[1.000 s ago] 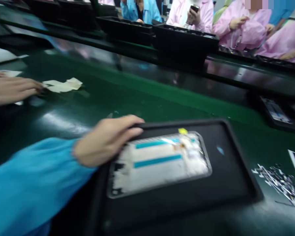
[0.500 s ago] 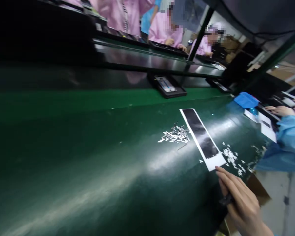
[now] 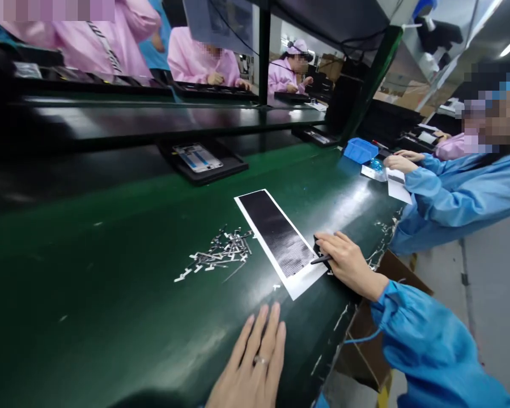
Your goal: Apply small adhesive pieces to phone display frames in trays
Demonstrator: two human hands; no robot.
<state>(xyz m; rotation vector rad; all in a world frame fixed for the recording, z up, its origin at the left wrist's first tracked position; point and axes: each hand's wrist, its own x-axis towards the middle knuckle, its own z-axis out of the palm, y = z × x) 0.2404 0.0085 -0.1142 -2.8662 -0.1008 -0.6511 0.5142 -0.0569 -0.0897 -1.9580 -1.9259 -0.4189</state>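
Observation:
A white sheet with a black strip-cut panel (image 3: 276, 232) lies on the green table (image 3: 123, 328). My right hand (image 3: 348, 262), in a blue sleeve, is closed around a thin dark pointed tool (image 3: 321, 259). The tool's tip is over the sheet's lower right part, and the fingers are by its right edge. My left hand (image 3: 255, 362), with a ring on one finger, lies open on the table with fingers stretched toward the sheet. Left of the sheet is a loose pile of thin dark strips with white ends (image 3: 221, 252). A small white scrap (image 3: 276, 287) lies near the sheet's lower corner.
A black tray with a phone frame (image 3: 199, 158) stands at the back. A blue bin (image 3: 360, 151) sits far right, beside a co-worker in blue (image 3: 463, 181). Below the table edge is a cardboard box (image 3: 361, 351). People in pink work behind the shelf.
The view has swung right. My left hand has come into view, open on the table. My right hand has moved from the sheet's near end to its right side.

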